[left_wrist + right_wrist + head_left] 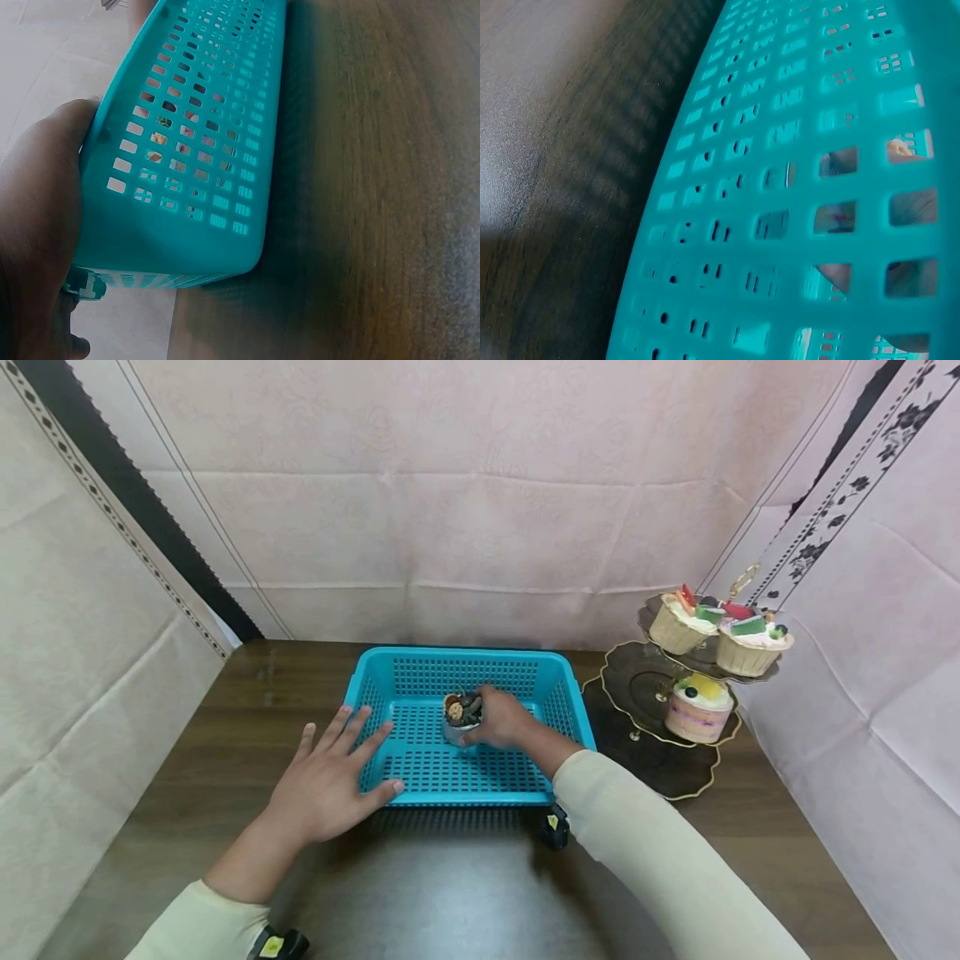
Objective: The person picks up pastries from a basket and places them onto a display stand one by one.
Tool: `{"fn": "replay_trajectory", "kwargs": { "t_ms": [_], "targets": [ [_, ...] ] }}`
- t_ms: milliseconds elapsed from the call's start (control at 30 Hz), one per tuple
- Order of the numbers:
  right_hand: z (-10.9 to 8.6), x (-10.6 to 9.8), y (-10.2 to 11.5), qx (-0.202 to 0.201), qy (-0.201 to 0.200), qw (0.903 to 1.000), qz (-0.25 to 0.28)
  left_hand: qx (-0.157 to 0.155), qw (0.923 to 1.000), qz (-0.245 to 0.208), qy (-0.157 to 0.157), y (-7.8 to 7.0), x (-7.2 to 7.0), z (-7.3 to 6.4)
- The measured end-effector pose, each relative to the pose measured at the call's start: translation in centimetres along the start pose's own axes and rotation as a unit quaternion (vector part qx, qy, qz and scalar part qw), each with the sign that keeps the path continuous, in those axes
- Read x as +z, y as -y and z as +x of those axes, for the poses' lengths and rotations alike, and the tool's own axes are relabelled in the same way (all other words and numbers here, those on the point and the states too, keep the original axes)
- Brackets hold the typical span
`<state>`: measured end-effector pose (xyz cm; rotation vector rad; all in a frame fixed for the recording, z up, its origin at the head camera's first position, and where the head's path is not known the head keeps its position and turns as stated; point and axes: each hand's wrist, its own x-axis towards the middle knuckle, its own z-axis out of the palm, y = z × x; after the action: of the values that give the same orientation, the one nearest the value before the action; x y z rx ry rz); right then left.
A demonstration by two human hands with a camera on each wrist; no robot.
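Inside the blue-green plastic basket, my right hand grips a small clear dessert cup by its right side. Dark pieces and round tan slices, like biscuits, top the cup. In the right wrist view the basket wall covers most of that hand, with bits of it showing through the holes. My left hand lies at the basket's front left corner, fingers spread over the rim. From the left wrist, the hand appears right against the basket's rim, and holes run along the wall.
A dark tiered stand with gold wavy edges is right of the basket. Two fruit-topped cupcakes sit on its top tier, and a round layered cake is lower down. White patterned cloth hangs around the brown wooden table.
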<state>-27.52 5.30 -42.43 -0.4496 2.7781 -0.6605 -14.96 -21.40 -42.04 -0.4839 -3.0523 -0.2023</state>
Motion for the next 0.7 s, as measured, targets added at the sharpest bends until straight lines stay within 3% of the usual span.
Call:
{"fn": "replay_trajectory", "kwargs": {
  "t_ms": [367,700],
  "targets": [
    [-0.3,-0.4,0.1,-0.003,-0.005,1.0000,0.000,0.003,1.0000,-0.001,0.005,-0.1,0.0,0.2],
    [-0.9,-1.1,0.2,-0.006,-0.024,0.9988,0.042,0.007,1.0000,-0.004,0.004,0.1,-0.1,0.1]
  ]
}}
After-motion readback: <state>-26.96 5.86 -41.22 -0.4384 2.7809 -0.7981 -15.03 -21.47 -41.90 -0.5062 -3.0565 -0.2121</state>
